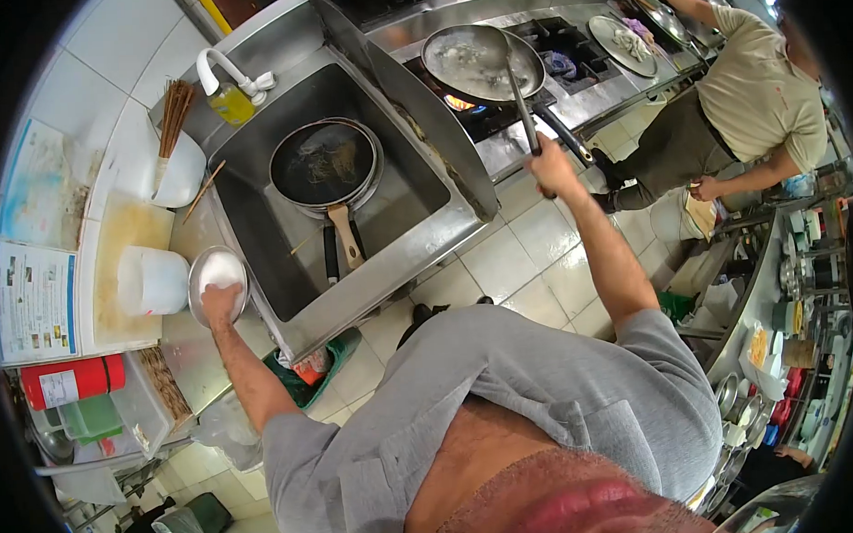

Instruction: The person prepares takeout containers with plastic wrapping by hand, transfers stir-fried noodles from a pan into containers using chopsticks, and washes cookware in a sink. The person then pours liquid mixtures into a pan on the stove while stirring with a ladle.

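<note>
My right hand (554,165) is closed around the dark grip of a long-handled cooking spoon (517,89). Its far end rests in a frying pan (436,76) with bubbling, whitish contents, and the exact shape of that end is unclear. Flame shows under the pan on the gas stove (571,102). On the left, my left hand (220,303) dips into a metal bowl (242,263) of white, salt-like grains (222,269). Its fingertips are drawn together and partly hidden by the grains. Beside the bowl stands a white plastic tub (153,281).
A sink (396,211) holds stacked frying pans (324,162). Behind it are a white tap (222,67), a yellow bottle (232,104) and a stick brush (171,134). A co-worker (754,86) stands at the stove's right, near a plate (616,39). Shelves (775,282) line the right.
</note>
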Demonstrator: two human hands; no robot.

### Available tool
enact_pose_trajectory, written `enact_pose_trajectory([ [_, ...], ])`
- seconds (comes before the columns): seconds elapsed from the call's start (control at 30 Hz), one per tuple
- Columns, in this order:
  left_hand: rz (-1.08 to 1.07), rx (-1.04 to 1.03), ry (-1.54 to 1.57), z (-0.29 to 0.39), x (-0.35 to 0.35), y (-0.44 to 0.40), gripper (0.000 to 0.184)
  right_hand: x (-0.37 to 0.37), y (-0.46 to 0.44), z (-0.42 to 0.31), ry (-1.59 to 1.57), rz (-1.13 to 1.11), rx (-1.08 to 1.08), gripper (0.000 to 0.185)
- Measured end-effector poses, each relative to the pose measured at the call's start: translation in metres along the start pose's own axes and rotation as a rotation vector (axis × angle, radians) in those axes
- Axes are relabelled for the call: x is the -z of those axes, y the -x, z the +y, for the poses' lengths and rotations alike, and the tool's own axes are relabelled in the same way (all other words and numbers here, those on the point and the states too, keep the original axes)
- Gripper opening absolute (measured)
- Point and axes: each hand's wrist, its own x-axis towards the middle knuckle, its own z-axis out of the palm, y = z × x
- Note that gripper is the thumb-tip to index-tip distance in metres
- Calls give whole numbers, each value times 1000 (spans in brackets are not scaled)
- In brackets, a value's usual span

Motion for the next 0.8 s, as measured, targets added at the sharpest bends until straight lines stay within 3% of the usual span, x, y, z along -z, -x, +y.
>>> enact_pose_trajectory([
  [0.03,4,-2,3,2,-3,-1,68,-8,4,5,-11,-21,5,52],
  [0.1,94,-107,-6,10,-11,9,50,-10,24,-9,-286,-79,-17,36],
  [0.23,148,-164,30,9,-17,3,35,24,16,-26,-1010,-360,-256,10],
  [0.33,112,-311,81,-7,-15,2,35,15,6,-18,-651,-165,-105,33],
  [0.4,907,-595,-227,4,15,51,41,3,13,-20,-201,-40,-70,50],
  [0.43,905,-596,-231,-19,2,46,41,-6,9,-8,-49,-3,-19,56],
  [0.47,997,-399,-128,-46,-21,32,42,-7,20,-18,-49,-4,-16,56],
  [0.5,1082,-192,-21,-58,-35,23,43,-5,40,-36,-244,-58,-55,56],
  [0.53,1081,-186,-25,-55,-33,28,43,-4,51,-44,-438,-115,-101,56],
  [0.6,69,478,1422,-49,-25,41,38,12,42,-38,-711,-152,-184,50],
  [0.67,87,481,1450,-51,-37,35,35,37,11,-21,-960,-350,-258,44],
  [0.7,104,483,1483,-50,-42,30,33,44,-1,-13,-937,-348,-214,31],
  [0.73,109,478,1482,-41,-40,34,33,45,-7,-6,-942,-350,-211,31],
  [0.8,167,475,1488,-19,-35,40,31,43,-18,7,-255,-113,-12,23],
])
